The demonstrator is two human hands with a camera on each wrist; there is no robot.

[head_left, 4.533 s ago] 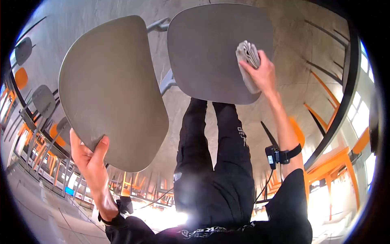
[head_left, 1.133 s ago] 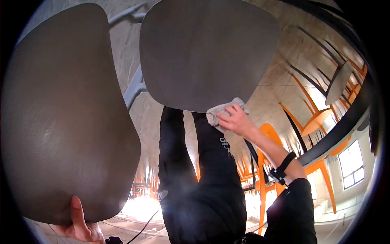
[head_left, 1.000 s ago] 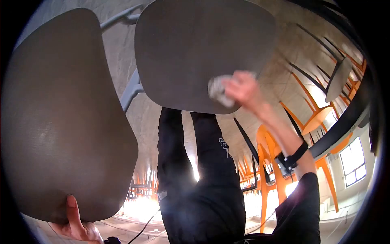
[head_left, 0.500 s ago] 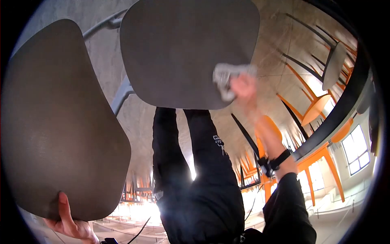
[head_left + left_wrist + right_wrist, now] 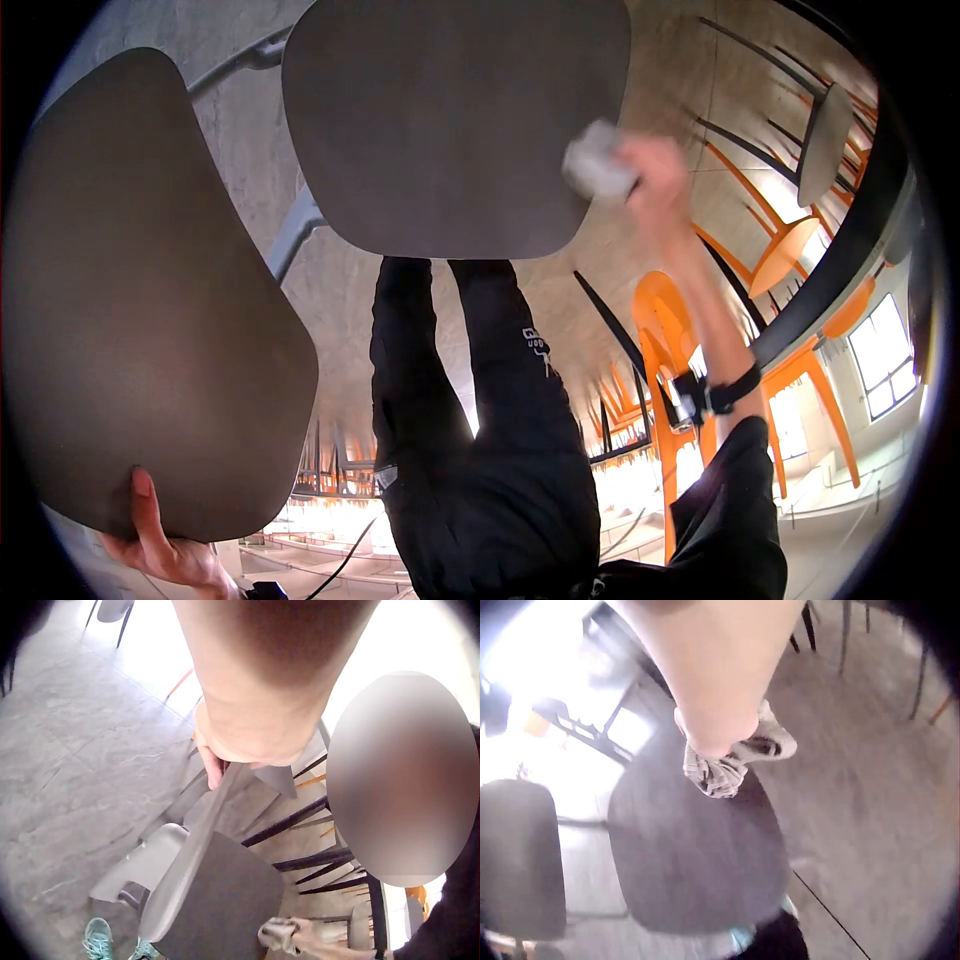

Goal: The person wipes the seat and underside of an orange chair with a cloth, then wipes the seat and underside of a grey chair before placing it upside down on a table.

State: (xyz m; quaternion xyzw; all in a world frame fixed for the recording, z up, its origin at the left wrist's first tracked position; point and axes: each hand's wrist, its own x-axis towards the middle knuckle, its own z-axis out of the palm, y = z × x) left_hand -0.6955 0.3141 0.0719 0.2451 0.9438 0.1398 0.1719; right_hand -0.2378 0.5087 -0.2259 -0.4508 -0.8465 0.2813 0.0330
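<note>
A person leans over a dark grey chair. The right hand (image 5: 655, 172) holds a cloth (image 5: 594, 168) against the seat (image 5: 450, 120), at the seat's edge on the person's right. The cloth is pale grey and bunched into a small wad. The right wrist view shows darker stripes across its folds. The hand is blurred in the head view, but its fingers (image 5: 632, 190) seem curled round the cloth, gripping it.

The seat is a smooth, matt slab with rounded corners. The backrest (image 5: 140, 300) has the same colour and shape and fills the left of the head view. The left hand (image 5: 165, 545) grips the backrest's top edge, thumb on the near face and fingers closed behind it.

The person's black trousers (image 5: 480, 420) show below the seat. A grey floor (image 5: 690, 80) lies beneath, and orange chairs (image 5: 790, 250) stand to the right.
</note>
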